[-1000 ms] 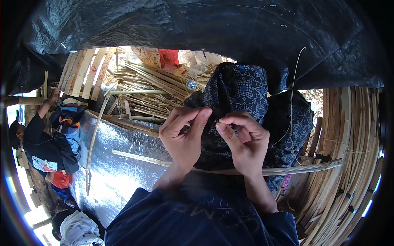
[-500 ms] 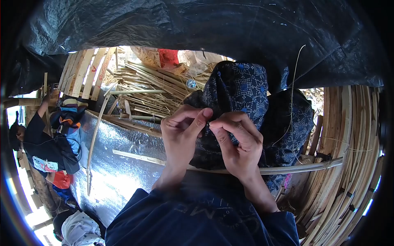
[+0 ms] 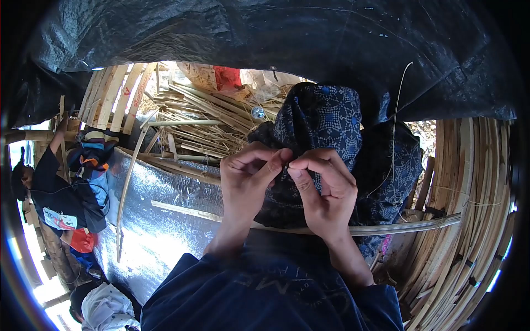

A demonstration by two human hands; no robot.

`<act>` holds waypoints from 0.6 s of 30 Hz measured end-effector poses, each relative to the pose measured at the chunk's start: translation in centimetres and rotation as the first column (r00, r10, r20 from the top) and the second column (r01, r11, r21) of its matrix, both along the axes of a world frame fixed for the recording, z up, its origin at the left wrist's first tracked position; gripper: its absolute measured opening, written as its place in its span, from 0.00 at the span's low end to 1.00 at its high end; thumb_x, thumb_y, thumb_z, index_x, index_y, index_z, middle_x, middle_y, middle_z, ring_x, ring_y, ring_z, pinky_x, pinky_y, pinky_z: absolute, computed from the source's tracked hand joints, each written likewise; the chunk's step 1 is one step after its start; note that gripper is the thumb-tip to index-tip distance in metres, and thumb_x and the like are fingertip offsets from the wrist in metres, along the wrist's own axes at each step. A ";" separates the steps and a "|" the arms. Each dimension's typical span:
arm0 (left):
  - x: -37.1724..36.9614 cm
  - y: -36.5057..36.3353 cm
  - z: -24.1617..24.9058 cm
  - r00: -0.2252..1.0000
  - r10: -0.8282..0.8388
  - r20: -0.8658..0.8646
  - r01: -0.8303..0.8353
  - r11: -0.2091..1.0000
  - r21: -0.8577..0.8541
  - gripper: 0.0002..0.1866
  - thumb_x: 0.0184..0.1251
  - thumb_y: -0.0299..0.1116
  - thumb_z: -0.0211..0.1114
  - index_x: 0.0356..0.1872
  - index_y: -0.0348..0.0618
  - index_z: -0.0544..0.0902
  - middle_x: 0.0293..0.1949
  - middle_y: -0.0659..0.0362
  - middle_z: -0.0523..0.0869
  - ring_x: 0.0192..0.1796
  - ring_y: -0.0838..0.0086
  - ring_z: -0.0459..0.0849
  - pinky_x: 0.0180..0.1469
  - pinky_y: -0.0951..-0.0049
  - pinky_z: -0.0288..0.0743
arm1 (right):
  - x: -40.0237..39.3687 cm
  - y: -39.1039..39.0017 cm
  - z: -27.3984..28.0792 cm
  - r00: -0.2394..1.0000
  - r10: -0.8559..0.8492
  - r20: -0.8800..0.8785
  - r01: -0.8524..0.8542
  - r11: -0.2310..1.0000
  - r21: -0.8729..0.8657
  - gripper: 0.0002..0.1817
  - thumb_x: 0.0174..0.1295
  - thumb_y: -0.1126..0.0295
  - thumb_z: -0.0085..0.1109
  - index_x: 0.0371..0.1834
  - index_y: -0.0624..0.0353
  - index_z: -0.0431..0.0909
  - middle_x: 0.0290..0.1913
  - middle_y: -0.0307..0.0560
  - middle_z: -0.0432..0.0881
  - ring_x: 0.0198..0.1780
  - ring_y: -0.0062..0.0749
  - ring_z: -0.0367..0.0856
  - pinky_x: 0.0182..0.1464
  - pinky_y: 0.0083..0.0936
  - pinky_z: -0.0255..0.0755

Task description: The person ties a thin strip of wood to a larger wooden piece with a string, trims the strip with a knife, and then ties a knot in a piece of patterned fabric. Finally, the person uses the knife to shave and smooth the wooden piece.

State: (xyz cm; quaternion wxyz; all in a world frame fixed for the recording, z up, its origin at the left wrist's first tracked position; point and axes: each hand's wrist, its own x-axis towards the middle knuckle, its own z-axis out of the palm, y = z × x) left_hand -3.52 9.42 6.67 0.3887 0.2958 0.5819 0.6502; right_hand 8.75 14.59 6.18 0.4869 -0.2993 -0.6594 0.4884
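My left hand (image 3: 245, 179) and my right hand (image 3: 327, 190) are raised in front of my chest, fingertips almost meeting. Each pinches thumb against forefinger, and a tiny dark bit shows between the tips, too small to name. Behind and below them, dark blue patterned cloth (image 3: 334, 118) covers my bent legs. Under my wrists a thin bundle of pale strips (image 3: 408, 227) lies across my lap. A thin light strand (image 3: 393, 127) curves upward to the right of my hands.
Shiny silver sheeting (image 3: 160, 220) lies at left, with a flat bamboo slat (image 3: 185, 211) and a curved stick (image 3: 127, 187) on it. Split bamboo (image 3: 204, 110) is heaped ahead; long strips (image 3: 469, 220) stand at right. Black tarp (image 3: 265, 33) hangs above. Another person (image 3: 61, 190) is at left.
Both hands have shifted very slightly to the right, still pinched together. Nothing else visibly differs.
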 end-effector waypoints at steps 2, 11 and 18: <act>-0.1 0.0 0.1 1.000 -0.013 -0.018 0.013 1.000 -0.017 0.02 0.61 0.22 0.67 0.32 0.35 0.86 0.27 0.64 0.84 0.23 0.91 0.74 0.22 0.89 0.63 | 0.1 0.1 0.1 1.000 -0.008 -0.023 0.007 0.999 -0.032 0.07 0.56 0.81 0.64 0.37 0.62 0.83 0.33 0.44 0.80 0.34 0.30 0.82 0.35 0.22 0.76; -0.1 0.0 -0.1 0.988 -0.009 -0.156 0.003 0.999 -0.038 0.02 0.60 0.21 0.67 0.33 0.35 0.86 0.26 0.65 0.83 0.25 0.92 0.73 0.24 0.89 0.62 | -0.5 0.1 0.1 0.992 -0.063 0.107 0.042 0.981 0.192 0.08 0.54 0.80 0.66 0.37 0.60 0.83 0.33 0.43 0.79 0.32 0.28 0.81 0.31 0.22 0.75; 0.0 -0.2 -0.2 0.985 0.004 -0.173 -0.021 0.995 -0.095 0.02 0.60 0.22 0.68 0.32 0.35 0.86 0.26 0.64 0.82 0.25 0.91 0.72 0.24 0.87 0.61 | -0.7 0.1 -0.4 0.994 -0.072 0.088 0.054 0.980 0.191 0.08 0.54 0.80 0.66 0.37 0.60 0.83 0.33 0.43 0.78 0.32 0.28 0.81 0.31 0.22 0.75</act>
